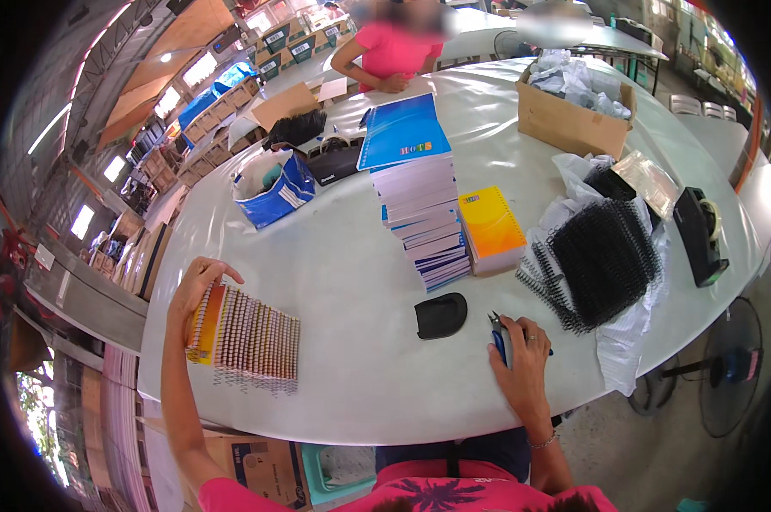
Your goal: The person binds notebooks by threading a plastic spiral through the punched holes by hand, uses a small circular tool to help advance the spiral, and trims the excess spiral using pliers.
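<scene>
**Spiral-bound notebooks being gathered at the counter's near-left edge**

Spiral-bound notebooks (247, 334) are lying in an overlapped row near the left edge of the white counter (351, 282), well to the left of the tall notebook stack (424, 218) that is standing mid-counter. Their wire spines are all facing the same way, probably so each one can be picked off the row in turn. The left hand (196, 290) is curling over the far-left end of the row, fingers (219, 271) bent down onto the top orange-covered book, its grip closing on that end of the row rather than lifting it clear.

The right hand (520, 363) is resting on the counter in front of and right of the tall stack, wrapped around blue-handled pliers (498, 334) whose tip is poking out toward the stack; holding them low seems to be keeping the tool ready. A black mouse-shaped object (441, 315) is sitting just in front of the stack, between the two hands.

Right of the stack, a yellow-orange notebook (490, 229) is leaning against it, and black binding coils (603, 260) are spilling over white plastic wrap. A black tape dispenser (700, 235) is sitting farther right. Behind the stack, a cardboard box (573, 115) is holding wrapped items, and another person in pink (394, 51) is working at the far side.
</scene>
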Available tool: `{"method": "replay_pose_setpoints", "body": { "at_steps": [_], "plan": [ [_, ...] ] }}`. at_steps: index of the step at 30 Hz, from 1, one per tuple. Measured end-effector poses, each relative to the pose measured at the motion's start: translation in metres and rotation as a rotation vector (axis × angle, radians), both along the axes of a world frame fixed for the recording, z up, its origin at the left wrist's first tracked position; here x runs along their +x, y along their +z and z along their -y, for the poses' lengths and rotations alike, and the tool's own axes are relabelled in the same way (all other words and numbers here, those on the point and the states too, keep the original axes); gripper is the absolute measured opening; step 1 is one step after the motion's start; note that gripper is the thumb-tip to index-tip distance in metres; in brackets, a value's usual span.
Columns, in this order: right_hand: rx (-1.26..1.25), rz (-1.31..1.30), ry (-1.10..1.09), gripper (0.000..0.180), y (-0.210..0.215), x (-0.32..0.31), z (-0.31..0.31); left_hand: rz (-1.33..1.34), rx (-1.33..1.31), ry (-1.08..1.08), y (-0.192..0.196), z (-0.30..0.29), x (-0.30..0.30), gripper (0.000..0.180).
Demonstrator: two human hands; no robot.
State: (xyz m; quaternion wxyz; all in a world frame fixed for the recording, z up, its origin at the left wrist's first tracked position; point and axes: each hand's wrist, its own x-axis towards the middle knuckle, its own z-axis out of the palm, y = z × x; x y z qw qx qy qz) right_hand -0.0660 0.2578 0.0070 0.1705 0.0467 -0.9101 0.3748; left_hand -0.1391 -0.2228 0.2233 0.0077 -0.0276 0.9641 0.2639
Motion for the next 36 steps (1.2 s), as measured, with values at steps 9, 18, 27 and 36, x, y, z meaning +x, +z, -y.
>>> {"method": "replay_pose_setpoints", "body": {
  "at_steps": [9,18,27,36],
  "plan": [
    [0.047,0.017,-0.050,0.051,0.003,0.003,0.002,-0.073,-0.086,-0.177,-0.006,0.000,-0.013,0.034],
    [0.043,0.066,0.006,0.051,0.005,0.005,0.007,-0.055,-0.080,-0.102,-0.016,0.007,0.010,0.038],
    [0.032,0.075,-0.023,0.051,0.004,0.005,0.005,-0.114,-0.128,-0.029,-0.024,-0.002,0.014,0.043],
    [0.030,0.063,0.009,0.049,0.008,0.005,0.006,-0.128,-0.190,-0.013,-0.026,-0.002,0.017,0.046]
  ]
}}
